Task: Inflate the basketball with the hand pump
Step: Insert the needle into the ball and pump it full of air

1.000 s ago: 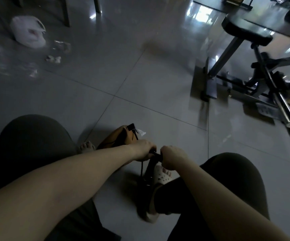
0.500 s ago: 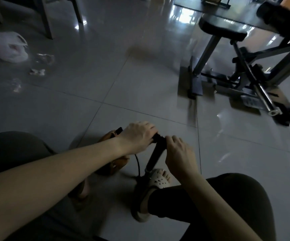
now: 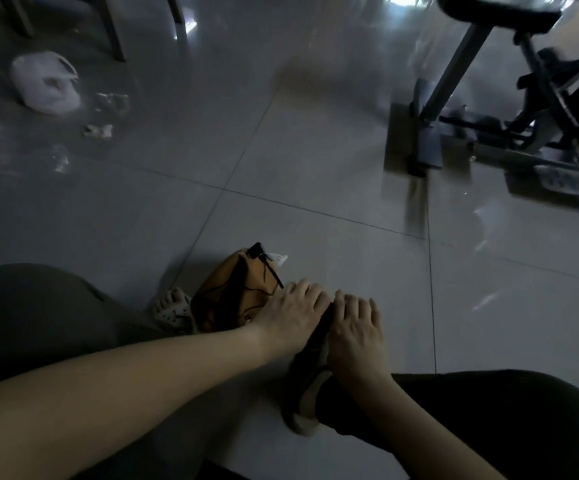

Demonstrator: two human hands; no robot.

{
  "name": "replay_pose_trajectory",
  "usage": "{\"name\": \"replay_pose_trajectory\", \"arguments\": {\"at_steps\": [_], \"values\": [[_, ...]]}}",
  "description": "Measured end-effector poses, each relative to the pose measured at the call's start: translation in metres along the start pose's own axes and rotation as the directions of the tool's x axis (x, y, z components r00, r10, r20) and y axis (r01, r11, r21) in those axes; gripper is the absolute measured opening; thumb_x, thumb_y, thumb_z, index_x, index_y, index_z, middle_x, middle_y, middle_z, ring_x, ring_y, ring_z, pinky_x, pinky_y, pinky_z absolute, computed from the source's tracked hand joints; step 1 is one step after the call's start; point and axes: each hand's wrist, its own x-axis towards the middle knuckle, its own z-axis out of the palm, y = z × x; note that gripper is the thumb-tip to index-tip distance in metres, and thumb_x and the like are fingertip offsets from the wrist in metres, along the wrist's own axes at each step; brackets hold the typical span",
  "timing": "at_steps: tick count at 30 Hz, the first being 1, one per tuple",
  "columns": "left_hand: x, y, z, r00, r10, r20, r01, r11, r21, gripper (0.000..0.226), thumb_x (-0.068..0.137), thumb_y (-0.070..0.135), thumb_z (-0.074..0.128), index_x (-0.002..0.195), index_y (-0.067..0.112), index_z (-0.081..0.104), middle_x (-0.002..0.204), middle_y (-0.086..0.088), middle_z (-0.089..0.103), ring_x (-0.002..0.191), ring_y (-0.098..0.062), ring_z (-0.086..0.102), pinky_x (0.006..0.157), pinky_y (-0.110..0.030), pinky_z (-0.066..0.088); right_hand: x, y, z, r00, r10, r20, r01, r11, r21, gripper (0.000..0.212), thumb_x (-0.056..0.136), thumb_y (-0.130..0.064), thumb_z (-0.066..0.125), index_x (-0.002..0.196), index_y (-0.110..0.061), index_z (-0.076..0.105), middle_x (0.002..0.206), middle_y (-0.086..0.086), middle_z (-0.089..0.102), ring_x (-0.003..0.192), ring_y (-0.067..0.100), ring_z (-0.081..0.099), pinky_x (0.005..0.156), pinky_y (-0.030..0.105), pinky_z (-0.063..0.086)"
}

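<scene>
Head, left hand [image 3: 290,318], right hand [image 3: 354,329], pump [image 3: 317,336], bench [image 3: 496,10] beyond

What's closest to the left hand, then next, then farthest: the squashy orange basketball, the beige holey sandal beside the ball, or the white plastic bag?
1. Flat orange basketball: right beside the left hand, just to its left.
2. Beige holed sandal: past the ball, farther left.
3. White plastic bag: far off on the floor, upper left.

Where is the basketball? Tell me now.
In the head view, the basketball lies on the floor left of centre, between the sandalled left foot and the left hand gripping the pump.
</scene>
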Motion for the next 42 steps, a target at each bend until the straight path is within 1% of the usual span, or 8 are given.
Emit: {"name": "replay_pose_trajectory", "arguments": {"at_steps": [3, 6, 10, 13, 19, 22, 32, 42], "values": [[-0.015, 0.007, 0.027, 0.996, -0.021, 0.089, 0.017, 0.999, 0.042, 0.059, 0.094, 0.029, 0.047, 0.144, 0.002, 0.031, 0.126, -0.015, 0.046, 0.109, -0.031, 0.047, 0.095, -0.043, 0.045, -0.001, -0.004, 0.026, 0.991, -0.011, 0.133, 0.013, 1.000, -0.012, 0.075, 0.084, -0.031, 0.068, 0.146, 0.001, 0.041, 0.135, 0.020, 0.052, 0.126, 0.039, 0.048, 0.119, 0.053, 0.025], [-0.018, 0.012, 0.044, 0.984, -0.080, 0.157, 0.076, 0.997, 0.033, 0.070, 0.094, 0.033, 0.052, 0.150, 0.003, 0.022, 0.131, -0.015, 0.041, 0.112, -0.032, 0.044, 0.096, -0.043, 0.042, 0.003, -0.006, 0.041, 0.983, -0.014, 0.184, 0.014, 1.000, 0.002, 0.064, 0.080, -0.028, 0.071, 0.135, 0.000, 0.053, 0.121, 0.018, 0.060, 0.110, 0.037, 0.056, 0.110, 0.052, 0.038], [-0.013, 0.009, 0.036, 0.958, -0.076, 0.275, 0.077, 0.997, 0.010, 0.049, 0.097, 0.032, 0.049, 0.137, 0.009, 0.033, 0.126, -0.012, 0.044, 0.111, -0.030, 0.044, 0.098, -0.041, 0.041, 0.004, -0.004, 0.029, 0.976, -0.057, 0.208, 0.040, 0.996, 0.085, 0.034, 0.069, -0.024, 0.077, 0.097, -0.014, 0.060, 0.086, 0.006, 0.056, 0.076, 0.026, 0.055, 0.071, 0.036, 0.048], [-0.014, 0.002, 0.012, 0.945, -0.022, 0.325, 0.053, 0.995, -0.086, 0.039, 0.099, 0.033, 0.047, 0.134, 0.016, 0.041, 0.128, -0.007, 0.048, 0.118, -0.027, 0.045, 0.105, -0.039, 0.034, -0.002, -0.003, 0.007, 0.965, -0.131, 0.227, 0.107, 0.987, 0.117, 0.029, 0.079, -0.025, 0.065, 0.106, -0.015, 0.059, 0.096, 0.004, 0.058, 0.085, 0.025, 0.060, 0.074, 0.033, 0.048], [0.031, -0.010, -0.085, 0.973, 0.008, -0.230, -0.023, 0.998, -0.061, 0.038, 0.087, 0.021, 0.028, 0.103, 0.012, 0.061, 0.098, -0.006, 0.060, 0.092, -0.025, 0.054, 0.084, -0.039, 0.047, 0.019, 0.019, -0.094, 0.949, -0.098, -0.301, 0.135, 0.985, 0.105, 0.041, 0.080, -0.021, 0.027, 0.106, -0.012, 0.058, 0.091, 0.004, 0.055, 0.078, 0.021, 0.051, 0.068, 0.032, 0.043], [0.031, -0.002, -0.108, 0.942, 0.002, -0.335, -0.020, 0.999, -0.048, 0.037, 0.087, 0.020, 0.029, 0.101, 0.009, 0.061, 0.098, -0.008, 0.060, 0.090, -0.027, 0.054, 0.081, -0.040, 0.046, 0.017, 0.015, -0.117, 0.932, -0.072, -0.355, 0.100, 0.993, 0.061, 0.039, 0.085, -0.022, 0.026, 0.105, -0.011, 0.058, 0.091, 0.005, 0.055, 0.078, 0.022, 0.050, 0.069, 0.034, 0.042], [-0.001, 0.015, 0.010, 0.987, -0.050, -0.151, 0.049, 0.999, -0.012, 0.018, 0.090, 0.026, 0.055, 0.102, 0.016, 0.047, 0.095, -0.005, 0.052, 0.086, -0.023, 0.044, 0.076, -0.037, 0.043, -0.003, -0.002, -0.002, 0.985, -0.032, -0.169, 0.047, 0.995, 0.086, 0.017, 0.088, -0.015, 0.038, 0.092, -0.012, 0.054, 0.084, 0.008, 0.046, 0.071, 0.023, 0.040, 0.061, 0.036, 0.040], [-0.002, 0.016, 0.052, 0.995, -0.075, 0.062, 0.074, 0.997, 0.016, 0.026, 0.089, 0.022, 0.036, 0.105, 0.012, 0.054, 0.100, -0.010, 0.054, 0.088, -0.027, 0.050, 0.080, -0.040, 0.051, 0.006, 0.002, 0.052, 0.993, -0.016, 0.113, -0.001, 0.988, 0.152, 0.012, 0.087, -0.021, 0.056, 0.097, -0.016, 0.053, 0.087, 0.004, 0.048, 0.073, 0.021, 0.042, 0.061, 0.035, 0.045]]}}
